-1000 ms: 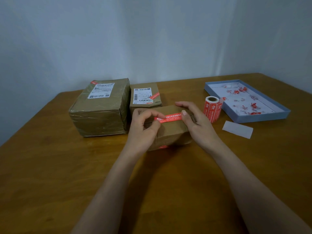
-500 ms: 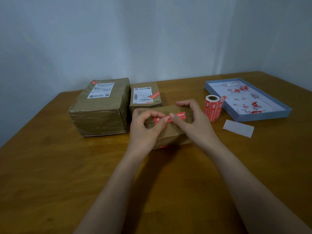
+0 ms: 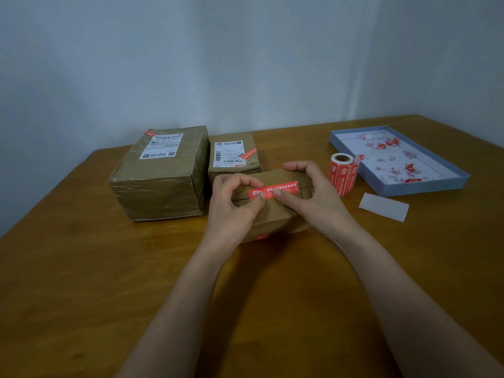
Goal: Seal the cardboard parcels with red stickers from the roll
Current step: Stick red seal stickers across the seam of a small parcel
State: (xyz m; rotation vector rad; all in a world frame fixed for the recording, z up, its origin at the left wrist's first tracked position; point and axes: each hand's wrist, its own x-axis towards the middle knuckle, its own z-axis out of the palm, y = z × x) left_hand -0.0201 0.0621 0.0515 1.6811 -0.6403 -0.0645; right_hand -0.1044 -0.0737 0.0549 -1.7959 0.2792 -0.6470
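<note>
Head view. Small cardboard parcel (image 3: 275, 214) mid-table (image 3: 81, 268), front of it partly hidden by both hands. Red sticker (image 3: 283, 189) lies along its top seam. Left hand (image 3: 231, 211) curls over the parcel's left end, thumb tip on the sticker's left part. Right hand (image 3: 313, 197) wraps the right end, thumb pressing the sticker near its middle. Sticker print too small to read. Sticker roll (image 3: 342, 174) upright just right of the right hand. Large parcel (image 3: 161, 175) and labelled parcel (image 3: 233, 155) behind. Blue tray (image 3: 417, 188) holds red scraps, shapes unclear; white backing strip (image 3: 383, 206) beside it.

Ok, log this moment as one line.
step: pressing red sticker onto small parcel | left hand: on sticker | right hand: on sticker | roll: upright
</note>
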